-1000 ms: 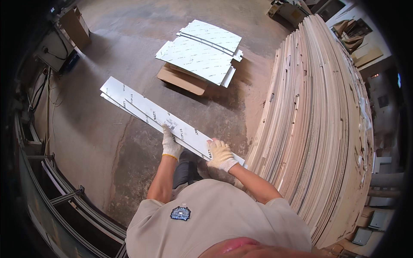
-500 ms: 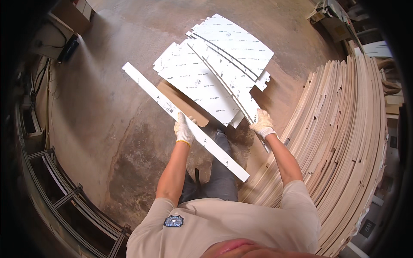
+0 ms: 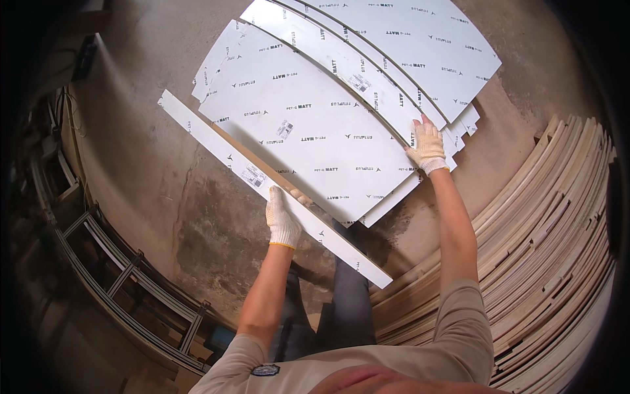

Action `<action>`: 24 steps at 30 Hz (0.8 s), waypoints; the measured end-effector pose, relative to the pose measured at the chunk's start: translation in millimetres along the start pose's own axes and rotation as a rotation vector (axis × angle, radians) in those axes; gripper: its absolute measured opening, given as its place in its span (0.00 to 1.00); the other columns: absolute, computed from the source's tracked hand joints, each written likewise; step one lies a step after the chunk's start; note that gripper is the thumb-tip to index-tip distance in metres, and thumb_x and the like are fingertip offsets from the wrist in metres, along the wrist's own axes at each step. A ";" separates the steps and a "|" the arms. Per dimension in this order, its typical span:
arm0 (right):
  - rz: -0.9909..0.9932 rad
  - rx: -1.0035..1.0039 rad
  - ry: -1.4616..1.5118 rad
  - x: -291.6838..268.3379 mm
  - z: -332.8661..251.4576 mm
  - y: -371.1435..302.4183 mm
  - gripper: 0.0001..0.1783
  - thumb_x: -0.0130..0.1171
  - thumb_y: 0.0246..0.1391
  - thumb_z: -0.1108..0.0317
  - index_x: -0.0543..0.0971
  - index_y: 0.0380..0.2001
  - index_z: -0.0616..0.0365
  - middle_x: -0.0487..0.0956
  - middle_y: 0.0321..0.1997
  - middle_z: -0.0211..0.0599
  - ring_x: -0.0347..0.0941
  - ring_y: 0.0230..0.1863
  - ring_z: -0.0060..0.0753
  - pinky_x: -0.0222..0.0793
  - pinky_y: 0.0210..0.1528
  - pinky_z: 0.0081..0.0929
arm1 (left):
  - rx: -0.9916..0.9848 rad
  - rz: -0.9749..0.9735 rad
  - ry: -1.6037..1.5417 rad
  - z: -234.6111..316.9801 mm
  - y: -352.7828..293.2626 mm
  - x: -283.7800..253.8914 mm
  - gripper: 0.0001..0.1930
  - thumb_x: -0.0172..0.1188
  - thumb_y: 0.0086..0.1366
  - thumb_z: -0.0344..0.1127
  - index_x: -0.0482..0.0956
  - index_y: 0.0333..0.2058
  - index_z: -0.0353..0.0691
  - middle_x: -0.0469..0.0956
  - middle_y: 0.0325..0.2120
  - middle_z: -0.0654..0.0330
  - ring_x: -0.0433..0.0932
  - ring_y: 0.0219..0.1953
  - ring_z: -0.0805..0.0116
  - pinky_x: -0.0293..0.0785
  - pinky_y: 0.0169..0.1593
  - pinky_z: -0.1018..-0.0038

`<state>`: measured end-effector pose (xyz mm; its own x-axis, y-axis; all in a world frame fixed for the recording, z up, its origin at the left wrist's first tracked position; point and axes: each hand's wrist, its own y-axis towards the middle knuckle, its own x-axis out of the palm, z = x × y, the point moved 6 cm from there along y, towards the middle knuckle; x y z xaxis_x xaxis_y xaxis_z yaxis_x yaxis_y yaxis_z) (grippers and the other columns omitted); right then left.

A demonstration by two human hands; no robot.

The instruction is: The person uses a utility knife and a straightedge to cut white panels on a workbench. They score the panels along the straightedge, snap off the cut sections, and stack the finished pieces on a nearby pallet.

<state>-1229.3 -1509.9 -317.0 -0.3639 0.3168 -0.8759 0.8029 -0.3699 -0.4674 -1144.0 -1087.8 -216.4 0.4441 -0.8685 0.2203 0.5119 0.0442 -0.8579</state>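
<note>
My left hand (image 3: 282, 220), in a cream knit glove, is closed around a long narrow white board (image 3: 246, 172). That board slants from upper left to lower right, held apart from the white panels. Its printed film carries a label near the middle. My gloved right hand (image 3: 428, 148) grips the near end of a white strip (image 3: 344, 69), thumb on one edge and fingers across it. The strip rests over a pile of large white film-covered panels (image 3: 295, 141). Beside it, another narrow strip edge curves toward the far side of the pile.
A tall stack of thin wooden boards (image 3: 525, 243) stands along my right side. On the left is a metal-framed rack (image 3: 125, 276). Stained concrete floor (image 3: 216, 217) shows between the rack and the panels, and my legs (image 3: 351, 295) are below.
The panel pile now appears larger and closer. My right hand and its strip have moved up and right, with the strip now lying on the pile. My left hand keeps its board.
</note>
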 end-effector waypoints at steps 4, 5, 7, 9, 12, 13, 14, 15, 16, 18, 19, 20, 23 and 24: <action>0.002 0.042 0.053 26.7 6.8 9.2 0.48 0.76 0.45 0.52 0.68 0.68 0.56 0.61 0.77 0.43 0.56 0.76 0.50 0.53 0.77 0.49 | -0.084 0.102 -0.047 -17.6 33.7 15.5 0.19 0.53 0.78 0.53 0.70 0.41 0.42 0.71 0.28 0.58 0.70 0.29 0.63 0.72 0.35 0.62; 0.030 0.025 0.076 28.1 4.9 9.9 0.47 0.76 0.46 0.52 0.68 0.67 0.56 0.62 0.77 0.43 0.57 0.75 0.49 0.54 0.76 0.49 | -0.072 0.087 -0.075 -18.4 40.7 20.3 0.19 0.54 0.77 0.53 0.70 0.40 0.42 0.71 0.28 0.59 0.70 0.28 0.64 0.72 0.34 0.63; 0.002 0.083 0.078 32.7 6.5 11.3 0.45 0.75 0.47 0.53 0.69 0.66 0.55 0.63 0.75 0.41 0.59 0.74 0.47 0.56 0.75 0.49 | -0.070 0.097 -0.139 -22.2 52.6 28.4 0.19 0.55 0.77 0.53 0.70 0.38 0.42 0.71 0.28 0.59 0.69 0.28 0.64 0.71 0.34 0.64; 0.051 0.052 0.069 29.0 2.7 13.1 0.45 0.75 0.47 0.54 0.69 0.66 0.55 0.64 0.74 0.41 0.60 0.73 0.47 0.57 0.74 0.49 | -0.034 0.058 -0.143 -24.6 61.1 37.8 0.18 0.55 0.76 0.52 0.70 0.37 0.42 0.70 0.28 0.60 0.69 0.28 0.64 0.70 0.34 0.64; 0.139 0.051 0.109 19.6 1.1 17.3 0.42 0.73 0.49 0.58 0.69 0.66 0.57 0.68 0.69 0.44 0.63 0.70 0.51 0.59 0.73 0.48 | 0.000 0.071 -0.139 -30.9 67.0 45.5 0.17 0.56 0.76 0.51 0.70 0.36 0.42 0.70 0.27 0.60 0.69 0.28 0.64 0.70 0.34 0.64; 0.154 0.056 0.121 16.9 1.0 19.7 0.42 0.73 0.49 0.59 0.69 0.65 0.59 0.70 0.68 0.46 0.64 0.69 0.52 0.60 0.73 0.47 | 0.003 0.066 -0.140 -32.8 67.4 48.1 0.17 0.56 0.76 0.50 0.70 0.36 0.42 0.69 0.26 0.60 0.69 0.27 0.64 0.70 0.34 0.64; 0.109 0.097 0.132 17.7 3.7 21.8 0.42 0.72 0.49 0.59 0.69 0.65 0.61 0.71 0.67 0.47 0.65 0.68 0.54 0.61 0.72 0.47 | 0.008 0.047 -0.115 -34.9 67.2 51.3 0.17 0.56 0.76 0.49 0.70 0.36 0.42 0.70 0.26 0.60 0.69 0.27 0.64 0.70 0.34 0.64; 0.149 0.063 0.167 13.6 2.0 24.5 0.38 0.72 0.50 0.61 0.71 0.64 0.59 0.73 0.64 0.49 0.67 0.66 0.55 0.63 0.70 0.48 | 0.003 0.030 -0.096 -36.9 66.1 53.6 0.16 0.56 0.76 0.49 0.70 0.36 0.42 0.70 0.27 0.60 0.69 0.27 0.64 0.71 0.34 0.64; 0.269 -0.025 0.168 4.5 -1.6 26.2 0.37 0.71 0.50 0.62 0.72 0.63 0.58 0.73 0.64 0.49 0.67 0.65 0.55 0.63 0.69 0.49 | -0.019 0.050 -0.081 -40.2 64.8 53.9 0.16 0.56 0.76 0.48 0.70 0.36 0.42 0.70 0.27 0.60 0.69 0.27 0.64 0.71 0.34 0.64; 0.364 -0.107 0.169 -3.5 -4.0 33.4 0.35 0.71 0.51 0.62 0.73 0.62 0.56 0.73 0.64 0.49 0.68 0.65 0.55 0.64 0.68 0.50 | -0.028 -0.001 -0.079 -44.1 62.1 58.5 0.15 0.57 0.76 0.47 0.71 0.36 0.42 0.71 0.27 0.59 0.69 0.27 0.64 0.71 0.33 0.63; 0.401 -0.122 0.159 -6.2 -3.9 39.9 0.32 0.71 0.51 0.63 0.75 0.61 0.52 0.73 0.64 0.49 0.68 0.64 0.55 0.64 0.67 0.52 | -0.044 0.021 -0.075 -47.6 60.9 57.2 0.14 0.57 0.76 0.47 0.71 0.36 0.42 0.71 0.27 0.58 0.70 0.27 0.64 0.72 0.33 0.63; 0.402 -0.113 0.130 -7.1 -2.8 49.2 0.31 0.70 0.52 0.62 0.76 0.60 0.52 0.72 0.64 0.48 0.67 0.65 0.54 0.64 0.67 0.53 | -0.046 0.014 -0.063 -50.2 60.6 57.6 0.14 0.57 0.75 0.46 0.71 0.36 0.43 0.71 0.27 0.58 0.70 0.27 0.63 0.72 0.33 0.62; 0.329 -0.031 0.057 -8.6 -1.8 83.3 0.28 0.67 0.56 0.59 0.77 0.60 0.48 0.71 0.65 0.46 0.65 0.67 0.53 0.62 0.69 0.55 | -0.036 0.054 -0.017 -60.0 62.0 53.9 0.14 0.58 0.75 0.47 0.72 0.37 0.42 0.72 0.27 0.57 0.72 0.27 0.62 0.74 0.33 0.62; 0.432 -0.065 -0.028 -18.6 -7.8 88.7 0.28 0.66 0.57 0.58 0.77 0.61 0.48 0.71 0.66 0.45 0.65 0.67 0.53 0.62 0.69 0.55 | -0.030 0.051 -0.005 -64.3 64.0 55.1 0.15 0.58 0.75 0.48 0.72 0.37 0.42 0.73 0.28 0.57 0.73 0.28 0.62 0.75 0.34 0.62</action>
<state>-1147.7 -1541.8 -341.2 -0.0005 0.1207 -0.9927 0.9120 -0.4070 -0.0499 -1134.0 -1164.5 -289.0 0.4728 -0.8629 0.1784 0.4664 0.0733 -0.8815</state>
